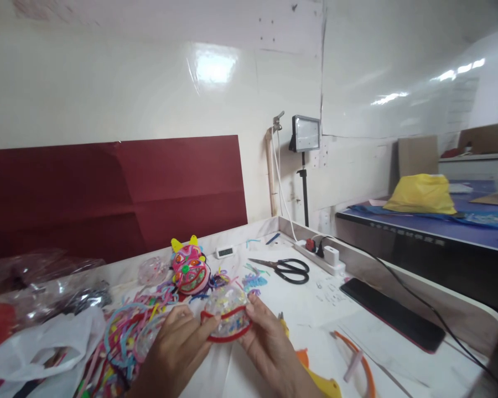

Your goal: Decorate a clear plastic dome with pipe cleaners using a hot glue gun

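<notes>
Between my two hands is a clear plastic ball (224, 300) with small coloured bits showing in it and red fuzzy strips along its front and lower edge. My left hand (180, 340) grips its left side, fingers bent against the red strip. My right hand (269, 340) holds the right side, thumb near the top and fingers underneath. Just beyond stands a colourful animal-head ornament (190, 268) with yellow horns and a pink, red and green face. Another clear ball (153, 271) lies left of it. A heap of coloured fuzzy strips (120, 337) spreads beside my left hand.
Black-handled scissors (290, 270), a small digital display (224, 252), a power strip (321, 258) and a dark phone (394, 312) lie on the white table. An orange band (365, 362) and yellow tool (326, 384) are near my right hand. White plastic bag (45, 342) at left; raised table rim behind.
</notes>
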The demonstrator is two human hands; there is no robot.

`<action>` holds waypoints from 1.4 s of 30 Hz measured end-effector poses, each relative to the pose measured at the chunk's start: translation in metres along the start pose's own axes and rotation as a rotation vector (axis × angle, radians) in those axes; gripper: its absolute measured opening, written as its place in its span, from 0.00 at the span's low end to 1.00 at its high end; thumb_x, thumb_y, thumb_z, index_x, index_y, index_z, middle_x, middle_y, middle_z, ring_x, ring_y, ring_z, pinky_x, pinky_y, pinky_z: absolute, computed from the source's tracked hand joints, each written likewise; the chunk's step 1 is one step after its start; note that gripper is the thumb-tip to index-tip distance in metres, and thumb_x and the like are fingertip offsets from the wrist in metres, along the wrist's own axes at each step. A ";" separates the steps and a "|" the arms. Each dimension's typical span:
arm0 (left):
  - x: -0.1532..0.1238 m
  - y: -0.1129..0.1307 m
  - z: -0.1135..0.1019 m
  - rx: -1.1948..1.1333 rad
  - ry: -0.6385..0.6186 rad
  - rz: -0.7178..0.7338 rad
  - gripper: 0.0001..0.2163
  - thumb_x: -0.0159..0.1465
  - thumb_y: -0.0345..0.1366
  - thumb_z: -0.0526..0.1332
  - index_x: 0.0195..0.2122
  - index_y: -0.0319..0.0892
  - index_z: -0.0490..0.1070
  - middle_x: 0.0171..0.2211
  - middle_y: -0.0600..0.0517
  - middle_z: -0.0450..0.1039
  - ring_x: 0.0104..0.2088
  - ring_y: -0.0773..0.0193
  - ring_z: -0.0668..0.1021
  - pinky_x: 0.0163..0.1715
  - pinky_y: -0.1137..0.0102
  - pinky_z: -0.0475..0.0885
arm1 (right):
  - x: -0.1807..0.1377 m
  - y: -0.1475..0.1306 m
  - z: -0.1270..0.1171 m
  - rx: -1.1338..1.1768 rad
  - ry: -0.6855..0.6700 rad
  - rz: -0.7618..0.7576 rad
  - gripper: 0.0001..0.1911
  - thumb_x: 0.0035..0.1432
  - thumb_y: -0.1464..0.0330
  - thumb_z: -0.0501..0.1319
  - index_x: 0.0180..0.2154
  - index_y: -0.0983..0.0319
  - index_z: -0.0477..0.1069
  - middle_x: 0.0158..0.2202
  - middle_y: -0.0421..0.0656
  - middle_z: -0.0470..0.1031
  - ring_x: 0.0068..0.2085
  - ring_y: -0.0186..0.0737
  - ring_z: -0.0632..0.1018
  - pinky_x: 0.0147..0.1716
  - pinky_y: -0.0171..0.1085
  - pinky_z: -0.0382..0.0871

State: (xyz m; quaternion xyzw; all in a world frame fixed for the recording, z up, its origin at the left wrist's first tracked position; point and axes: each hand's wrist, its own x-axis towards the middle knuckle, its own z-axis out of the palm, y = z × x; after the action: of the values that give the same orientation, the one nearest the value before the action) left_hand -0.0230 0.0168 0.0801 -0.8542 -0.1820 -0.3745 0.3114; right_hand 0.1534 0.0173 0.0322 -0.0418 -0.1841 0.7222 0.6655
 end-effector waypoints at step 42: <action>-0.029 0.064 0.025 -0.150 -0.102 -0.558 0.17 0.72 0.38 0.45 0.59 0.45 0.61 0.34 0.50 0.82 0.31 0.66 0.84 0.26 0.80 0.76 | -0.001 0.005 -0.011 -0.072 0.106 0.034 0.14 0.40 0.70 0.75 0.33 0.62 0.80 0.33 0.43 0.82 0.37 0.40 0.81 0.40 0.38 0.77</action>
State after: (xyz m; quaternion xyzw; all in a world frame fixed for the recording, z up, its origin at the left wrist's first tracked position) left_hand 0.0062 -0.0156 0.0199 -0.8095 -0.3970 -0.4147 0.1228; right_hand 0.1516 0.0182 0.0204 -0.1069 -0.1735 0.7230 0.6601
